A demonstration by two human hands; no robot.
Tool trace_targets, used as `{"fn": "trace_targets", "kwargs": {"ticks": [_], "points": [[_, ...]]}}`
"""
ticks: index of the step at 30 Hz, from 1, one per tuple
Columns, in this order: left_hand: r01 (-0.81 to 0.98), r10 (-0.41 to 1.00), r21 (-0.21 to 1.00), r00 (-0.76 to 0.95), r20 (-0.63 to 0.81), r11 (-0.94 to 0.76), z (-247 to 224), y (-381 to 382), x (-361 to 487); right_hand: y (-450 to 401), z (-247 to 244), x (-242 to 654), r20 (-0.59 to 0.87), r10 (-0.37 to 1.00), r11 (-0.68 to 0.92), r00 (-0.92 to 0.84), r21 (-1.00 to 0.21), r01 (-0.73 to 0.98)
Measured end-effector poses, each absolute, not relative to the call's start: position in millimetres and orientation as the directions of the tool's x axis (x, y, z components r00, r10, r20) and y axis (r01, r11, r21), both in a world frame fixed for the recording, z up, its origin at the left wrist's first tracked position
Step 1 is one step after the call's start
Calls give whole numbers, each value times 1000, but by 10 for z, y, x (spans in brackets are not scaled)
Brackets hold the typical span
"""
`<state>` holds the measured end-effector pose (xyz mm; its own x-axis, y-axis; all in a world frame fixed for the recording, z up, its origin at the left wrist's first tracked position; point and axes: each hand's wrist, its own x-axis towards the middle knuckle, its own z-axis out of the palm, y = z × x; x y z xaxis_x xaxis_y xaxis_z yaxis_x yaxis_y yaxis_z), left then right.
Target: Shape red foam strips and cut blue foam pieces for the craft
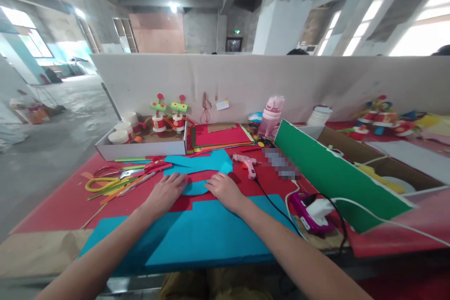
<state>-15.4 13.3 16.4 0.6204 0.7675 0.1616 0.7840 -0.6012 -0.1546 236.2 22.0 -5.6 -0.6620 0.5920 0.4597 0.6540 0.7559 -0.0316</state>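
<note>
A small piece of blue paper [196, 188] with a curved lower edge spans the gap between my two hands, low over the table. My left hand [170, 191] holds its left end, fingers bent over the paper. At its right end my right hand [225, 190] grips it with fingers and thumb close together. Behind them lie larger cut pieces of blue paper [197, 161]. A wide blue sheet [211, 234] lies under my forearms along the near table edge. Right of my right hand rests a pink glue gun [247, 165] with a black cord.
Scissors [123, 174] and paper strips lie at left, before a white box [140, 151] with cups and two paper-cup figures. A purple power strip [312, 215] with cables sits at right, beside a green-sided box [333, 173]. A pink bottle [271, 115] stands by the back partition.
</note>
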Motion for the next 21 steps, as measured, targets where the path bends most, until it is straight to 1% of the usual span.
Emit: {"fn": "trace_targets", "kwargs": {"ticks": [2,4,8,11,13,16,19,21], "points": [[786,774,-112,618,137,-608,22,62,-237,191,-137,2393,415,623,744,-663,-52,666],[776,764,-70,630,141,-627,-34,20,-277,182,-164,2402,393,636,738,-664,-59,672],[755,747,-30,652,130,-655,14,1,-277,195,-123,2389,384,631,746,-675,-57,664],[769,761,-4,634,138,-640,39,-19,-273,217,-102,2409,385,634,751,-671,-98,653],[779,773,42,612,166,-626,34,-33,-285,247,-102,2432,385,642,755,-663,-162,636],[804,818,165,540,199,-571,30,-15,-310,329,-94,2449,354,689,725,-633,-311,615],[831,877,279,446,180,-481,58,67,-316,451,-43,2434,261,773,627,-577,-451,636],[857,907,297,399,136,-421,97,137,-299,538,9,2418,176,813,560,-555,-498,662]]}}
